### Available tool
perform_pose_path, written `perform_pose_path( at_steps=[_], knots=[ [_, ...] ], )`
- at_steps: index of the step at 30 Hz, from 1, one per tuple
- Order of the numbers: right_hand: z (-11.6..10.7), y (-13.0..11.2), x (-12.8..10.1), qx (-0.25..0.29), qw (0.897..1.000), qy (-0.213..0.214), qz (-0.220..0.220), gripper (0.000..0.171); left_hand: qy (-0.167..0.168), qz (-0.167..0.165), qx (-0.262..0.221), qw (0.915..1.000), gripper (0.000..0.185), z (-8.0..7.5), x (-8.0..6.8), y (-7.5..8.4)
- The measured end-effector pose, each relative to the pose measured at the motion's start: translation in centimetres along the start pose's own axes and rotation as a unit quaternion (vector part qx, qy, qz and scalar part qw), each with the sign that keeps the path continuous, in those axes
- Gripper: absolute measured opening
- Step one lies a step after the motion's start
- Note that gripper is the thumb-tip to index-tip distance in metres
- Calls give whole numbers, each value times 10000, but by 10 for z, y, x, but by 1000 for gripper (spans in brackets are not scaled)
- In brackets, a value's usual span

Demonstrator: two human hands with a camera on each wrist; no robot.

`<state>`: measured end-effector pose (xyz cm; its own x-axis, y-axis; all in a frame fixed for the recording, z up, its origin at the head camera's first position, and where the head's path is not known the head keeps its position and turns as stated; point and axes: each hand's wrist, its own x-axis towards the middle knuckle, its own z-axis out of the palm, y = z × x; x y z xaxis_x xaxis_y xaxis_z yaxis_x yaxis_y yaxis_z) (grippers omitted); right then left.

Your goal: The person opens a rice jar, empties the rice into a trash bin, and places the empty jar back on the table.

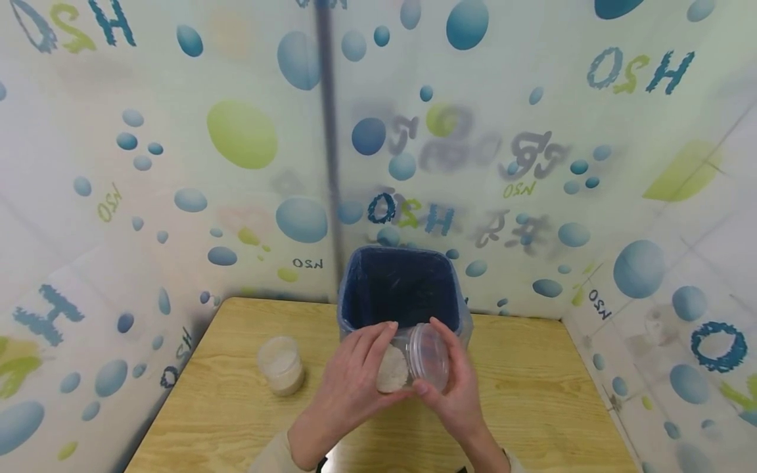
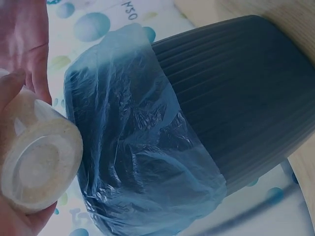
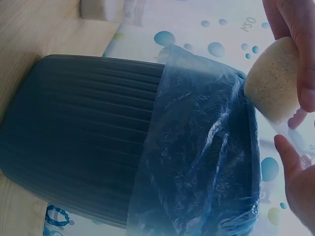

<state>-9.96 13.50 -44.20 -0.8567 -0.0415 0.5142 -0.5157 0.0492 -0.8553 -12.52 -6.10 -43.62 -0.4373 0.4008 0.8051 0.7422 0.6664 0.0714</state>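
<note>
My left hand (image 1: pixel 349 378) grips a clear plastic jar (image 1: pixel 391 371) with pale, grainy contents. In the left wrist view the bottom of the jar (image 2: pixel 42 164) faces the camera, beside the rim of the bin. A clear round lid (image 1: pixel 432 358) stands on edge at the jar's mouth, held between the thumb and fingers of my right hand (image 1: pixel 460 387). Both hands are at the near rim of a dark bin (image 1: pixel 405 282) lined with a thin bluish bag (image 2: pixel 133 142). Whether the lid still touches the jar is hard to tell.
A second clear container (image 1: pixel 280 368) with pale contents stands on the wooden table (image 1: pixel 236 368), left of the bin. Behind and at both sides hangs a white curtain (image 1: pixel 248 197) printed with bubbles and "H2O" lettering.
</note>
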Motion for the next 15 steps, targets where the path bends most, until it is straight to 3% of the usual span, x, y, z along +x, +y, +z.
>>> perform_pose_path(
  at_steps=[4,8,15],
  knots=[
    [-2,-1,1,207,9994,-262,-6,78,141,68,62,9999,107,0,1,0],
    [-5,-6,4,-20,9991,-415,54,79,177,40,193,9996,103,0,2,1],
    [-6,-17,14,-1444,9888,-276,257,84,202,-291,470,9983,103,-7,6,0]
  ],
)
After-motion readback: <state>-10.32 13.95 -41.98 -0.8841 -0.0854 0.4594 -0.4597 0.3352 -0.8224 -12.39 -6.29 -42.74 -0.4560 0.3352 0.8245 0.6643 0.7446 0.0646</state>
